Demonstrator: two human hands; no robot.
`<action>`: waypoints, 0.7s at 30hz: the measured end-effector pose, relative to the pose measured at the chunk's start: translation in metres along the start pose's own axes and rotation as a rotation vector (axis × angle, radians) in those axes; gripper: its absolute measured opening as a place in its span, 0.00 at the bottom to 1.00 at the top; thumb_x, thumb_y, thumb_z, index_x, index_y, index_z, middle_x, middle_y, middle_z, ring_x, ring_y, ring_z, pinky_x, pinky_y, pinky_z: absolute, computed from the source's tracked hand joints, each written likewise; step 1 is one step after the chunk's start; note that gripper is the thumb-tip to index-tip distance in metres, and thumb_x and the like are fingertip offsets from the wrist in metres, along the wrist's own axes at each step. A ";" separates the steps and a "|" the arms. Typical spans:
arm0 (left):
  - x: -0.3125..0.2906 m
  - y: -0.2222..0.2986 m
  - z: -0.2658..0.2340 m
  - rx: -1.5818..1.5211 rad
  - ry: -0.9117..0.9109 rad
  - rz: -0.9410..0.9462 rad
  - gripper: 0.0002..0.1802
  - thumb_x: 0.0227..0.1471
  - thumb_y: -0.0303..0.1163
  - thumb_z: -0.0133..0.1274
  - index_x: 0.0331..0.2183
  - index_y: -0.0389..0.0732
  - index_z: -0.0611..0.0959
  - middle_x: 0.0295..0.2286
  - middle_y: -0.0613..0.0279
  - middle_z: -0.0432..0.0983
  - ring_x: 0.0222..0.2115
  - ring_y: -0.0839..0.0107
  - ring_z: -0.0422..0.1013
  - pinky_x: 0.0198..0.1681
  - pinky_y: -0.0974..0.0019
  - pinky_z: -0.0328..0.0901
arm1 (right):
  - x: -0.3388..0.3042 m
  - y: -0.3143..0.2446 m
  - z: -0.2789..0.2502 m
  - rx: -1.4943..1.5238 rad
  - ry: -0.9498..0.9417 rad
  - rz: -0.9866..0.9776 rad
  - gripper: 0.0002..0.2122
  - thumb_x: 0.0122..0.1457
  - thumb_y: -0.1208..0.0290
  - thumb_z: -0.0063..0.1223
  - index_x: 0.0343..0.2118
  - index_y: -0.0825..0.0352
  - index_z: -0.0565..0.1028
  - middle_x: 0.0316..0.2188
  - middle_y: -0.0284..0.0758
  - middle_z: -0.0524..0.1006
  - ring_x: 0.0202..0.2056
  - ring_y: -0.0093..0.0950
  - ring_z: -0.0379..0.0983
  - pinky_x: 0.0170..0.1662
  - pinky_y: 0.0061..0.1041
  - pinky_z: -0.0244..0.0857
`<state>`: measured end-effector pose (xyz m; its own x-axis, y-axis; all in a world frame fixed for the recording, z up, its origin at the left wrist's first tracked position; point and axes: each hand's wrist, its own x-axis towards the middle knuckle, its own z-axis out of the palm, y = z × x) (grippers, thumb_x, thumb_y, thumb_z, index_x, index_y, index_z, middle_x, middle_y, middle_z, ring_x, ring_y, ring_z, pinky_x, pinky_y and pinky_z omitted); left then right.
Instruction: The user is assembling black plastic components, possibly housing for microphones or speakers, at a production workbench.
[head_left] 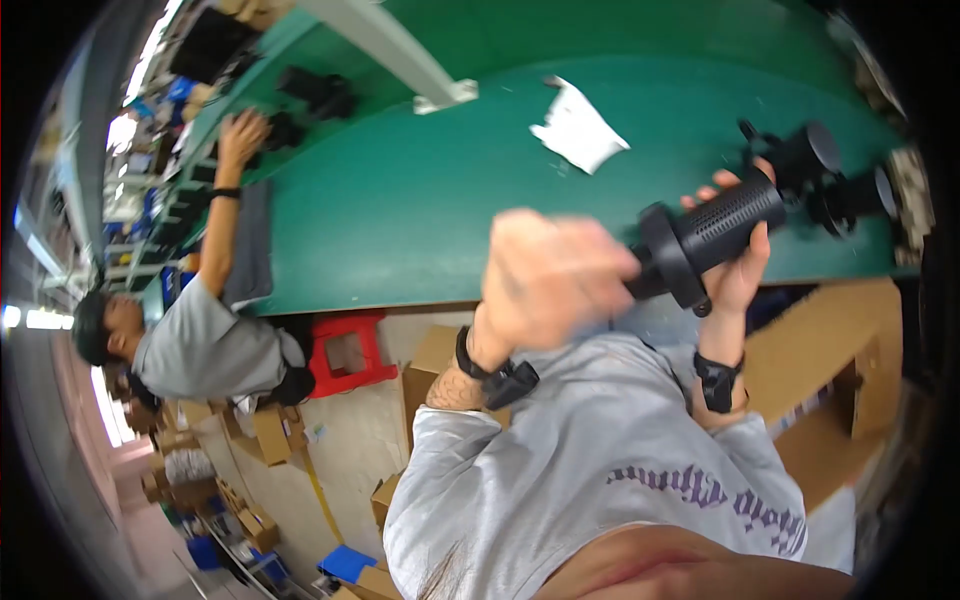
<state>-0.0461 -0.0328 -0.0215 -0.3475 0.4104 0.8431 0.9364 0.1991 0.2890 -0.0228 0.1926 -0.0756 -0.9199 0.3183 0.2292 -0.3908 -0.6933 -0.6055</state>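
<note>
My right hand (738, 268) is wrapped round a black cylindrical microphone (725, 225) with a perforated grille and a wider collar. The microphone is tilted above the near edge of the green workbench, its grille end pointing up and to the right. Close to its lower left end is my left hand (550, 280), smeared by motion. Its fingers are too blurred to show whether they grip the microphone. Past my right hand, more black devices of similar build stand on the bench, one a dark cylinder (805, 155) and the other a smaller one (855, 197).
A crumpled white plastic bag (580, 130) lies on the green workbench (400, 210). A metal post (440, 95) rises from the bench. An open cardboard box (830, 370) sits below at the right. On the left, a co-worker (210, 340) reaches toward black items; a red stool (350, 355) stands nearby.
</note>
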 end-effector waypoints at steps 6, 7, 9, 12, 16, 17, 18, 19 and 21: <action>-0.068 -0.156 -0.063 -1.245 0.871 -1.043 0.22 0.51 0.27 0.45 0.50 0.40 0.69 0.55 0.58 0.61 0.57 0.64 0.56 0.54 0.60 0.56 | 0.030 0.007 -0.008 -0.754 -0.046 -0.408 0.36 0.50 0.78 0.58 0.60 0.66 0.52 0.49 0.41 0.68 0.50 0.32 0.67 0.55 0.31 0.59; -0.079 -0.182 -0.074 -1.243 0.933 -1.083 0.22 0.51 0.27 0.46 0.50 0.40 0.69 0.56 0.58 0.60 0.57 0.64 0.56 0.55 0.59 0.56 | 0.031 0.006 -0.007 -0.822 -0.063 -0.332 0.36 0.49 0.78 0.59 0.60 0.66 0.53 0.49 0.41 0.68 0.49 0.31 0.66 0.54 0.30 0.59; -0.099 -0.234 -0.092 -1.161 1.072 -1.149 0.21 0.52 0.30 0.46 0.49 0.40 0.71 0.57 0.57 0.58 0.57 0.62 0.56 0.56 0.56 0.56 | 0.031 0.005 -0.009 -1.063 -0.080 -0.216 0.35 0.48 0.77 0.60 0.59 0.68 0.55 0.51 0.41 0.67 0.48 0.28 0.65 0.53 0.26 0.59; -0.103 -0.291 -0.113 -1.107 1.351 -1.135 0.21 0.51 0.33 0.48 0.47 0.40 0.70 0.52 0.58 0.63 0.55 0.63 0.58 0.58 0.54 0.55 | 0.017 0.010 -0.012 -1.442 -0.112 -0.292 0.31 0.48 0.71 0.61 0.55 0.71 0.61 0.48 0.43 0.68 0.49 0.36 0.65 0.53 0.31 0.57; -0.092 -0.333 -0.133 -1.092 1.417 -1.057 0.21 0.47 0.33 0.52 0.44 0.39 0.70 0.49 0.58 0.63 0.52 0.61 0.61 0.55 0.52 0.58 | 0.007 0.008 -0.035 -1.435 -0.056 -0.133 0.27 0.49 0.70 0.59 0.52 0.72 0.64 0.47 0.45 0.68 0.50 0.39 0.64 0.54 0.33 0.55; -0.089 -0.338 -0.133 -1.117 1.446 -1.071 0.21 0.47 0.33 0.53 0.45 0.39 0.70 0.48 0.58 0.63 0.51 0.62 0.61 0.55 0.52 0.58 | 0.006 0.005 -0.035 -1.421 -0.032 -0.117 0.27 0.50 0.71 0.59 0.52 0.72 0.63 0.47 0.45 0.68 0.50 0.40 0.64 0.54 0.33 0.55; -0.086 -0.342 -0.134 -1.136 1.475 -1.081 0.22 0.47 0.33 0.53 0.45 0.39 0.69 0.48 0.58 0.64 0.50 0.62 0.61 0.54 0.52 0.59 | 0.006 0.006 -0.035 -1.401 -0.011 -0.101 0.27 0.50 0.71 0.59 0.53 0.72 0.63 0.48 0.45 0.67 0.50 0.40 0.64 0.54 0.33 0.55; -0.084 -0.344 -0.132 -1.142 1.477 -1.070 0.22 0.47 0.33 0.53 0.45 0.39 0.69 0.48 0.58 0.64 0.50 0.62 0.61 0.54 0.52 0.59 | 0.005 0.006 -0.038 -1.398 -0.008 -0.120 0.28 0.50 0.71 0.59 0.54 0.71 0.62 0.51 0.45 0.65 0.54 0.39 0.61 0.57 0.33 0.52; -0.085 -0.343 -0.129 -1.118 1.497 -1.061 0.20 0.48 0.36 0.55 0.42 0.38 0.72 0.43 0.58 0.69 0.44 0.64 0.66 0.51 0.56 0.63 | 0.005 0.005 -0.030 -1.415 0.002 -0.228 0.29 0.51 0.71 0.58 0.55 0.71 0.61 0.53 0.45 0.64 0.56 0.39 0.58 0.59 0.34 0.50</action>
<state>-0.3320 -0.2505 -0.1336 -0.8585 -0.4125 -0.3047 0.2904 -0.8807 0.3741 -0.0285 0.2100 -0.1003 -0.8421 0.3351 0.4226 -0.1643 0.5870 -0.7928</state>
